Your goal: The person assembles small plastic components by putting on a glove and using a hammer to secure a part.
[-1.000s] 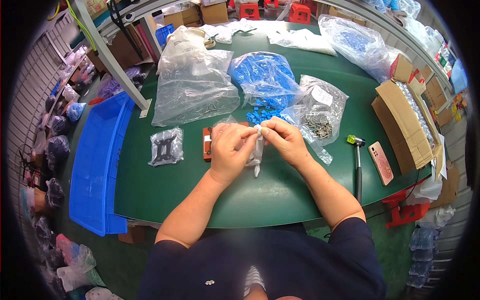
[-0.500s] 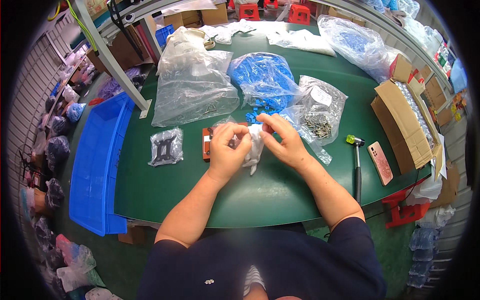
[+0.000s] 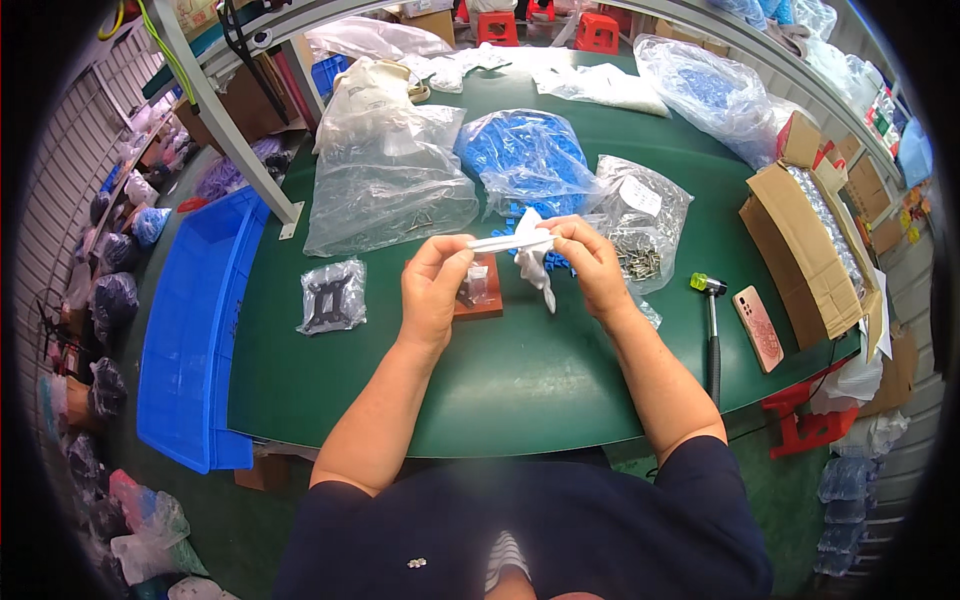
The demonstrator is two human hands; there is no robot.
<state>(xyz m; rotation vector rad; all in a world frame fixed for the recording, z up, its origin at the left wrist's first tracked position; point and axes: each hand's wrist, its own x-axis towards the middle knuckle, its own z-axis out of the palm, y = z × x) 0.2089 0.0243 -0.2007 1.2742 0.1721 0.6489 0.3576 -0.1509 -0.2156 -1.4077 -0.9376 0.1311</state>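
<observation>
Between my two hands a thin white glove (image 3: 531, 258) is stretched, its cuff drawn into a narrow band and its finger-like ends hanging limp. My left hand (image 3: 430, 295) pinches the band's left end with thumb and fingertips. With the same kind of pinch, my right hand (image 3: 598, 272) holds the other end. Below and beyond the hands lies a reddish-brown block (image 3: 482, 310) with a small clear bag (image 3: 480, 284) on it; my left hand hides part of the block. Small blue pieces (image 3: 557, 262) lie loose behind the glove.
A bagged black part (image 3: 333, 297) lies left, near a blue bin (image 3: 190, 340). Bags of blue pieces (image 3: 525, 150) and metal screws (image 3: 640, 215) stand behind. Rightward are a hammer (image 3: 714, 340), a phone (image 3: 758, 328) and an open carton (image 3: 800, 250). A metal post (image 3: 235, 150) rises at left.
My hands have moved apart and the white glove is now pulled out sideways between them, raised from where it hung bunched. More of the reddish-brown block shows.
</observation>
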